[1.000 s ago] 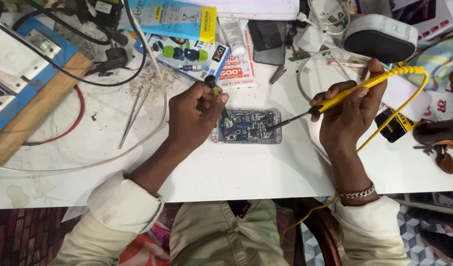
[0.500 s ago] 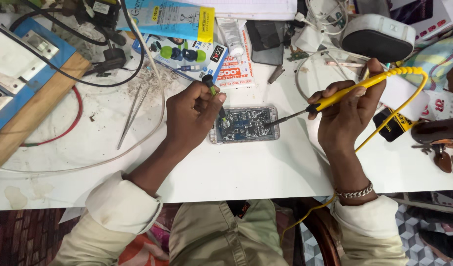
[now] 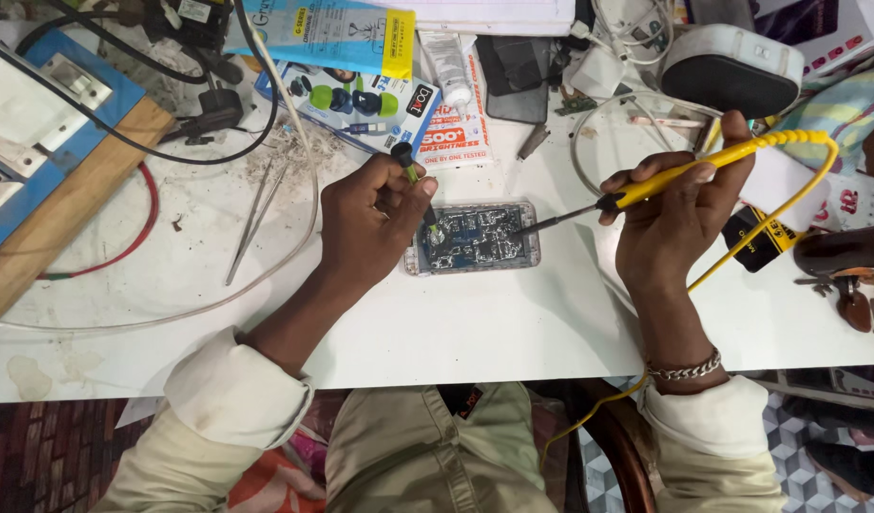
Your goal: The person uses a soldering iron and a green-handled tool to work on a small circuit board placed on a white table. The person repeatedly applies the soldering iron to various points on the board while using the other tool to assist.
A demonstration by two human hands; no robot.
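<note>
Opened phone (image 3: 475,237) flat on white table, yellow soldering iron (image 3: 674,179) tip touching board

Lighting: bright, even, white; source seems overhead, not in view. White tabletop (image 3: 475,323) near full brightness through its middle, no blown-out patches. Shadows short and soft: a faint one under the left hand (image 3: 370,223), another beside the right hand (image 3: 670,223) toward the tabletop's near edge. Mild sheen on the opened phone (image 3: 472,237) and on the glossy blue box (image 3: 332,33) at the far edge. Focus sharp at centre. Slight softness and wide-angle bending toward the tabletop's left and right corners. Floor below the near edge darker. No motion blur on the hands.
</note>
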